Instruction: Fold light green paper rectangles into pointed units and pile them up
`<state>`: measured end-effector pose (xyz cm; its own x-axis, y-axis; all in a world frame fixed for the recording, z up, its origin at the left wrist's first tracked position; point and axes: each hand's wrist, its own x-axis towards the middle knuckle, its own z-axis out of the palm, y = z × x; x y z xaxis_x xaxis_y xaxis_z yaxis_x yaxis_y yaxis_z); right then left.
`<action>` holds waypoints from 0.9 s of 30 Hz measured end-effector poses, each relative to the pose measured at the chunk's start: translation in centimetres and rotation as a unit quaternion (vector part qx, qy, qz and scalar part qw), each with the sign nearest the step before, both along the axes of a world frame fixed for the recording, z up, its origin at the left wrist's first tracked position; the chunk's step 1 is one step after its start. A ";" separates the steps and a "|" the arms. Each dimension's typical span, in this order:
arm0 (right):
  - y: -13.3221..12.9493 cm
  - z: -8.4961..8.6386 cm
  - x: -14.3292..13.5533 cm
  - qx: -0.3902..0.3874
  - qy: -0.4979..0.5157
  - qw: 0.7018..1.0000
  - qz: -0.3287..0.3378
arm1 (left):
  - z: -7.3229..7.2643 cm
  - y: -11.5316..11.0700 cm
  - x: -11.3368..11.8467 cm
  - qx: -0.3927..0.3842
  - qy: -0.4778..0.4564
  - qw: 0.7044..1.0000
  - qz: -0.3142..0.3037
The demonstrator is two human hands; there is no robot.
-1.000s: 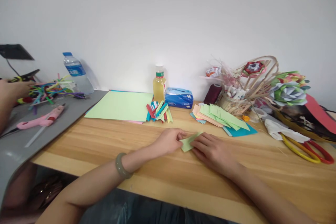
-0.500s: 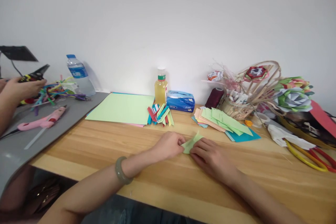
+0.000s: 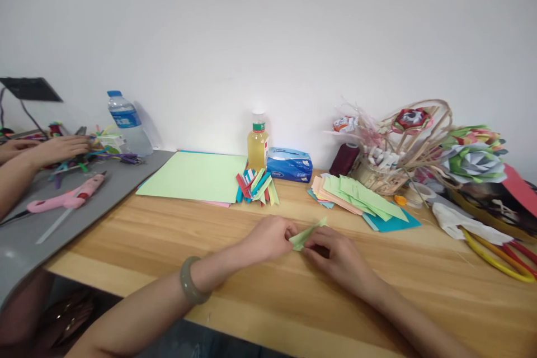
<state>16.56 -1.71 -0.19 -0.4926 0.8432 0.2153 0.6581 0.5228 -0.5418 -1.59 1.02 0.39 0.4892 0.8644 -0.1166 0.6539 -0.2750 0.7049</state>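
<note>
A small light green paper (image 3: 307,235) is held between both hands just above the wooden table (image 3: 176,235). My left hand (image 3: 273,238), with a bangle on its wrist, pinches the paper's left end. My right hand (image 3: 335,250) grips its lower right side between thumb and fingers. The paper looks folded, with one pointed corner rising over the right fingers. Behind my right hand lies a fanned stack of green and peach paper pieces (image 3: 361,197) on a blue sheet (image 3: 394,222).
Large green sheets (image 3: 197,176), folded strips (image 3: 255,185), a yellow drink bottle (image 3: 257,145) and a tissue pack (image 3: 289,164) stand behind. Scissors (image 3: 499,257) and paper flowers (image 3: 474,159) are right. Left are a pink glue gun (image 3: 69,197) and another person's hands (image 3: 54,151).
The green paper is turned more edge-on, and my right fingers have bent more around it. At the left, the other person's hand no longer holds the black and yellow tool.
</note>
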 end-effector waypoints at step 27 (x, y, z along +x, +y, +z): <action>0.1 -0.7 -1.0 -0.021 -0.041 0.994 -0.098 | 0.9 -0.5 0.4 0.003 0.060 0.998 0.013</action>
